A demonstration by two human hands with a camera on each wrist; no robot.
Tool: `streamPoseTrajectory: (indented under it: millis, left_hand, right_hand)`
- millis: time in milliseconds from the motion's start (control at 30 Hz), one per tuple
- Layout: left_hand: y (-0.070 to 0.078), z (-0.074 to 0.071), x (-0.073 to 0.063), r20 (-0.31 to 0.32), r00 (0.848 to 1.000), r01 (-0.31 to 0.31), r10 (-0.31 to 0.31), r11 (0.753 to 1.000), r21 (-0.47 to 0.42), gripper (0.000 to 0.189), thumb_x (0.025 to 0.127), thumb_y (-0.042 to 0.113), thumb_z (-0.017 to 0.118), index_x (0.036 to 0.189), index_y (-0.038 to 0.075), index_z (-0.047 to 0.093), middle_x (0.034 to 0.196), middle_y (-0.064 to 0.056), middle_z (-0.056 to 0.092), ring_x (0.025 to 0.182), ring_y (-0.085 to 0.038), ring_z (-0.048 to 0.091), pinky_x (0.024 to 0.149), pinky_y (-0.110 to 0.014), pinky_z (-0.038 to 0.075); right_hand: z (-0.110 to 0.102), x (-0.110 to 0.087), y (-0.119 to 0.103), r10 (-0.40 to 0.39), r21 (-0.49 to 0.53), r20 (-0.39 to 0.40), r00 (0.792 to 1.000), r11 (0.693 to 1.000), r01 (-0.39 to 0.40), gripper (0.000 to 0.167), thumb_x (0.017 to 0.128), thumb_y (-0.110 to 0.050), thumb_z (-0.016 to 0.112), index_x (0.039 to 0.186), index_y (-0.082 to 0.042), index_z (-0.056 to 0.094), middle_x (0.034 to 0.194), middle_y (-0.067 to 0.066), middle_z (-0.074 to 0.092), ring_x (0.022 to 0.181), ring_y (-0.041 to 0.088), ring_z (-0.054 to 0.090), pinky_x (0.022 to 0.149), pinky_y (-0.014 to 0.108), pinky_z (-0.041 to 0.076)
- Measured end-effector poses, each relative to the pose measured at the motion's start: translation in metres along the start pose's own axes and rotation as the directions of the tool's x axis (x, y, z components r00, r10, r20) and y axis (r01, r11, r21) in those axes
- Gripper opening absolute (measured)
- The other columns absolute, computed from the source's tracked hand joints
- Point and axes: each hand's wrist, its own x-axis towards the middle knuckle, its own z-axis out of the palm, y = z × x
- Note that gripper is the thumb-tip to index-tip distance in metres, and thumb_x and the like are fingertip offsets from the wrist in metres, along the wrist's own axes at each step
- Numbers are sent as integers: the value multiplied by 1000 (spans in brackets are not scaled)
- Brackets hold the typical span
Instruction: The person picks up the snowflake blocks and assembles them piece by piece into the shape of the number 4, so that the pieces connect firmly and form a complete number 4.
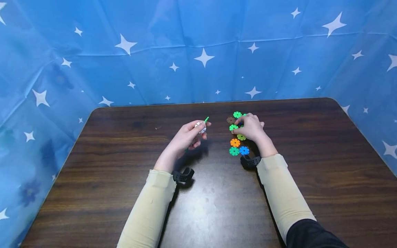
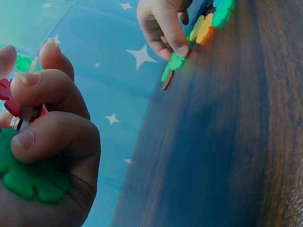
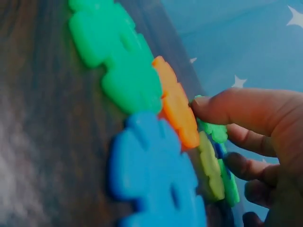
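Note:
My left hand point(image 1: 190, 135) is raised left of the discs on the table, its fingers curled around joined notched plastic discs. In the head view a white disc point(image 1: 200, 127) and a bright green disc point(image 1: 206, 119) edge-on show at the fingertips. The left wrist view adds a red disc point(image 2: 10, 97) and a dark green disc point(image 2: 35, 172) against the palm. With thumb and forefinger at its edges, my right hand point(image 1: 252, 128) pinches a bright green disc point(image 1: 233, 127) low at the table. The fingers partly cover discs behind it.
Around the right hand lie loose discs: brown point(image 1: 231, 120), green point(image 1: 237, 114), yellow-green point(image 1: 241, 137), orange point(image 1: 235, 142), teal green point(image 1: 234, 151) and blue point(image 1: 244, 150). The dark wooden table point(image 1: 124, 155) ends at a blue star-patterned curtain point(image 1: 186, 79).

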Motion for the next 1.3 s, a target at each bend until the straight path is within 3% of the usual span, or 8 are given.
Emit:
streamPoseTrajectory:
  millis: [133, 267, 367, 567, 667, 900, 1067, 1300]
  left_hand:
    - [-1, 0, 0, -11, 1000, 3, -3, 1000, 14, 36, 101, 42, 50, 124, 16, 61, 82, -5, 58, 49, -13, 43, 42, -26, 28]
    - [-1, 2, 2, 1, 1000, 2, -2, 1000, 25, 38, 100, 43, 50, 124, 16, 61, 82, -4, 58, 50, -13, 44, 42, -25, 29]
    - [-1, 3, 3, 2, 1000, -6, 6, 1000, 23, 38, 100, 43, 51, 124, 15, 61, 81, -4, 58, 49, -13, 43, 42, -26, 29]
    - [1, 4, 4, 8, 1000, -14, 14, 999, 39, 37, 100, 40, 52, 122, 13, 61, 81, -6, 57, 48, -15, 42, 41, -26, 28]
    - [2, 6, 5, 18, 1000, -25, 25, 998, 57, 36, 100, 39, 53, 123, 12, 61, 80, -6, 56, 48, -15, 42, 41, -26, 29]
    - [5, 7, 2, 20, 1000, -16, 15, 998, 54, 35, 100, 37, 54, 121, 11, 62, 77, -5, 52, 50, -15, 42, 42, -25, 30]
    - [5, 7, 0, 21, 1000, -18, 17, 999, 47, 35, 99, 38, 54, 121, 11, 62, 75, -5, 51, 51, -15, 43, 43, -24, 33]
    - [4, 6, 1, 10, 999, -44, 44, 998, 42, 34, 100, 35, 53, 121, 9, 62, 72, -4, 50, 51, -14, 44, 42, -24, 33]
  right_hand:
    - [-1, 0, -5, -43, 131, 27, 999, 991, 39, 23, 85, -20, 73, 100, -5, 64, 109, 15, 58, 100, 34, 48, 89, 54, 33]
    - [-8, -2, -16, -86, 340, 5, 996, 937, 79, 19, 90, -13, 66, 105, -1, 66, 94, 13, 63, 82, 31, 56, 69, 40, 47]
    - [-16, -7, -28, -95, 502, -35, 995, 859, 100, 24, 92, -15, 66, 111, -1, 68, 92, 12, 66, 80, 31, 59, 67, 37, 50]
    - [-29, -18, -55, -121, 747, -104, 987, 646, 158, 27, 92, -11, 66, 113, 7, 66, 85, 9, 68, 68, 19, 63, 65, 33, 54]
    - [-32, -23, -66, -130, 789, -121, 984, 589, 174, 26, 92, -7, 66, 112, 9, 65, 83, 7, 68, 66, 18, 64, 63, 30, 55]
    - [-28, -27, -77, -137, 803, -117, 984, 570, 175, 23, 92, -6, 65, 111, 8, 64, 88, 10, 68, 72, 24, 68, 69, 38, 57]
    - [-24, -30, -81, -151, 799, -102, 983, 576, 171, 22, 92, -5, 65, 110, 8, 63, 90, 13, 67, 76, 29, 69, 71, 38, 57]
    - [-23, -31, -86, -160, 792, -89, 983, 587, 167, 22, 92, -4, 65, 109, 9, 63, 89, 13, 67, 71, 24, 69, 68, 36, 57]
